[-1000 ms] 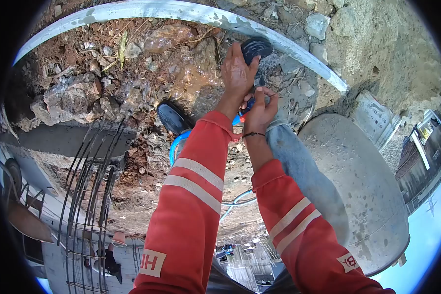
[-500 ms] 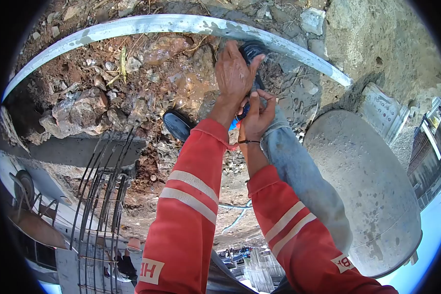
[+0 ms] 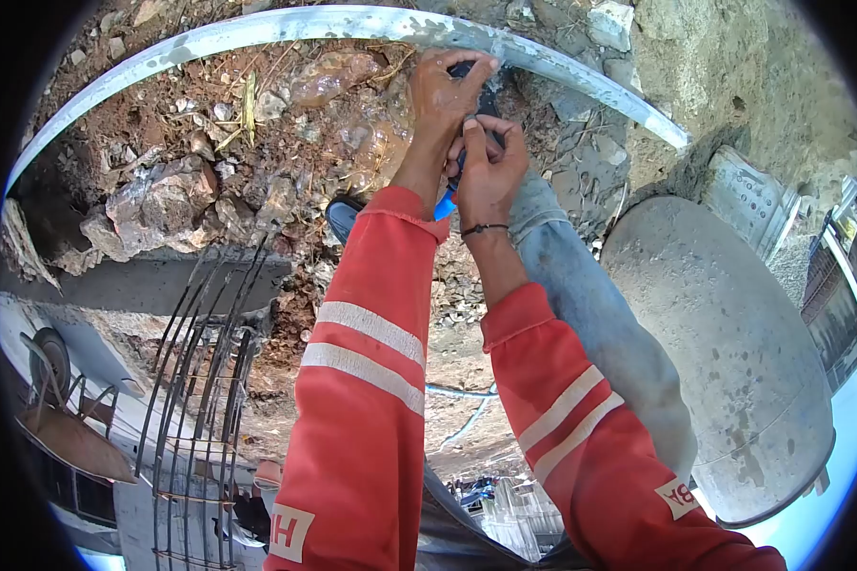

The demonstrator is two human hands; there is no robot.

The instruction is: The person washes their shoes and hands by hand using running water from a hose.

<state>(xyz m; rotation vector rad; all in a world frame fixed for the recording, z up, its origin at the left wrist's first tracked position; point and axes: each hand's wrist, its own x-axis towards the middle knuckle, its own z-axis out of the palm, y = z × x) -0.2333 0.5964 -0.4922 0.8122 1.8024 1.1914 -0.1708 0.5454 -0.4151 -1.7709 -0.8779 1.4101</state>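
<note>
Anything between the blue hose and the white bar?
Yes, in this view: the right hand on the hose, then the left hand and the dark shoe partly behind it, before the bar.

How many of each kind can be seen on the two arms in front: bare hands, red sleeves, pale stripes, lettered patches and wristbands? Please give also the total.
Bare hands: 2
Red sleeves: 2
Pale stripes: 4
Lettered patches: 2
Dark wristband: 1
Total: 11
</note>
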